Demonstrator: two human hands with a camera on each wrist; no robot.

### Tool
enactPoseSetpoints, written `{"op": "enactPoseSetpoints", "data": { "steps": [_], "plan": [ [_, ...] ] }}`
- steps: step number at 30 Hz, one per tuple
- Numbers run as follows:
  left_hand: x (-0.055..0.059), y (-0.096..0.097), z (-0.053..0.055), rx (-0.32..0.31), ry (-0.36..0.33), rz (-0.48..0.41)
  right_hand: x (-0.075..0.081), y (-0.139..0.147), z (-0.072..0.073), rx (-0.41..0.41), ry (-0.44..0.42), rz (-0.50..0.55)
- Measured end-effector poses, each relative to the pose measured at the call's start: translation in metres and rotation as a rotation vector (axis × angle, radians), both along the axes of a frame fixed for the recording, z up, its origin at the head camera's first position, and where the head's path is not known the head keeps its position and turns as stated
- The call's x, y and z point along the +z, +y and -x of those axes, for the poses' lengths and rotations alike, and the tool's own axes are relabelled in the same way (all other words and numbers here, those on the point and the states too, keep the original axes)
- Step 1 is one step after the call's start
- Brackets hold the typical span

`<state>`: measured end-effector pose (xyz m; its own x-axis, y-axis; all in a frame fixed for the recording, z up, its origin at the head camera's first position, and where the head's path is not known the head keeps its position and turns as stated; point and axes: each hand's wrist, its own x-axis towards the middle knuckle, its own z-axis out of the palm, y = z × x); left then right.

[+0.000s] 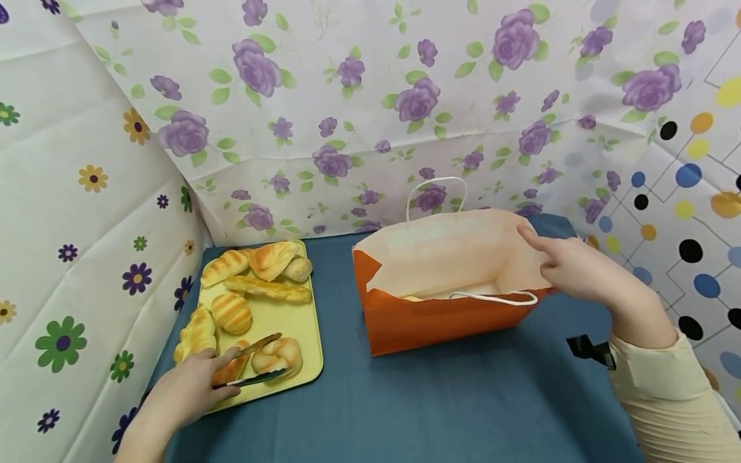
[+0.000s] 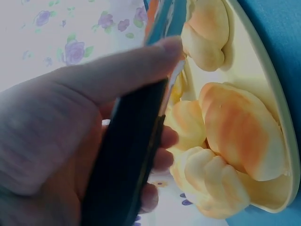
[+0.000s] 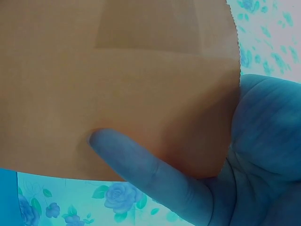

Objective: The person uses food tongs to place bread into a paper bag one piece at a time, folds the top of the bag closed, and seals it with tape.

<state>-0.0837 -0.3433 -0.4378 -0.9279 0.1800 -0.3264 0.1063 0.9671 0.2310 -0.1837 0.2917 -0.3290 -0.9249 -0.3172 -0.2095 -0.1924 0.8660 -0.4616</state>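
Observation:
My left hand (image 1: 188, 389) grips a pair of tongs (image 2: 124, 155) by its dark handle, over the near left corner of the yellow tray (image 1: 315, 350). The tongs' two arms are spread, one on each side of a round knotted bread roll (image 1: 287, 354). At the right end of an orange paper bag (image 1: 446, 328), my right hand (image 1: 585, 273) holds the side edge of its mouth. One digit (image 3: 146, 162) lies against the paper in the right wrist view. The bag stands with its mouth open, and a bit of something yellowish (image 1: 412, 298) shows inside.
Several other breads lie on the tray, among them a ridged round bun (image 1: 231, 313), a long thin loaf (image 1: 269, 289) and a braided bread (image 1: 197, 334). White cord handles (image 1: 494, 299) rise from the bag. Patterned cloth walls (image 1: 347, 128) enclose the blue tabletop (image 1: 405, 411).

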Motion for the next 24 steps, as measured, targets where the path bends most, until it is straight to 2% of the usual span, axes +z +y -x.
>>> {"op": "enactPoseSetpoints", "data": {
  "steps": [4, 7, 10, 13, 17, 24],
  "plan": [
    [-0.003, -0.002, -0.002, 0.045, -0.018, -0.041, -0.001, -0.001, 0.000, 0.001, -0.012, 0.001],
    [-0.005, -0.004, -0.005, 0.079, -0.014, -0.041, -0.002, -0.001, 0.000, 0.007, -0.019, 0.002],
    [-0.009, -0.006, -0.007, 0.079, 0.010, -0.025, -0.002, -0.002, 0.001, 0.012, -0.015, 0.002],
    [-0.012, -0.009, -0.006, 0.046, 0.023, -0.009, -0.001, -0.002, 0.002, 0.009, -0.009, -0.003],
    [-0.016, -0.007, -0.003, 0.029, -0.001, 0.004, 0.000, -0.003, 0.003, 0.007, -0.009, -0.007],
    [-0.012, 0.001, 0.003, 0.059, -0.053, -0.001, 0.002, -0.002, 0.004, 0.005, -0.004, -0.012]
  ]
}}
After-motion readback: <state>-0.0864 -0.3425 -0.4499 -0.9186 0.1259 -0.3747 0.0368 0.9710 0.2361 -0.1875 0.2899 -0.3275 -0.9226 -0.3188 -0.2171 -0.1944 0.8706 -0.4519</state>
